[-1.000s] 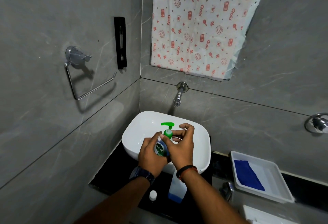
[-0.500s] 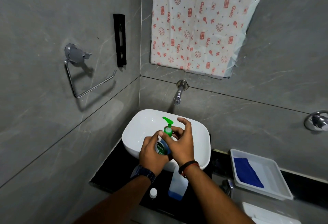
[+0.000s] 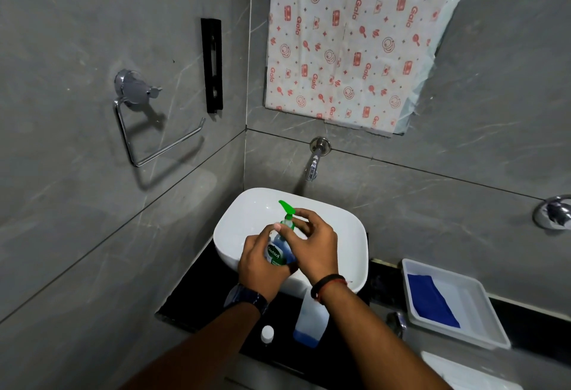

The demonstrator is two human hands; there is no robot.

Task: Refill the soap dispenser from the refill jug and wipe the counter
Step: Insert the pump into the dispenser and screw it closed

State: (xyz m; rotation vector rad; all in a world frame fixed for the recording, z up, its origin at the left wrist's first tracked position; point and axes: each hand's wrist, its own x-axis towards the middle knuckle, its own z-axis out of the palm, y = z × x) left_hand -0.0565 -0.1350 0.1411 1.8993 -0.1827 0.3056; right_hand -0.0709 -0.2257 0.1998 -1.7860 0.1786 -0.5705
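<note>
I hold the soap dispenser [image 3: 278,249], a clear bottle of blue liquid with a green label, above the white basin [image 3: 247,219]. My left hand [image 3: 262,263] wraps its body. My right hand [image 3: 312,244] pinches the collar under the green pump head [image 3: 286,207], whose nozzle points up and to the left. The refill jug [image 3: 310,321], translucent with a little blue liquid at its bottom, stands uncapped on the black counter [image 3: 197,303] below my right wrist. Its white cap [image 3: 267,334] lies beside it. A folded blue cloth [image 3: 431,300] lies in a white tray [image 3: 482,306] at the right.
A chrome tap [image 3: 313,161] juts from the grey wall over the basin. A chrome towel ring [image 3: 139,130] and a black bracket [image 3: 212,65] hang on the left wall. A patterned sheet [image 3: 355,40] covers the mirror. Another chrome fitting [image 3: 554,212] sits at far right.
The pump head has turned: its nozzle swung from pointing left to pointing up-left while my right fingers shifted around the collar. My left hand kept its hold on the bottle.
</note>
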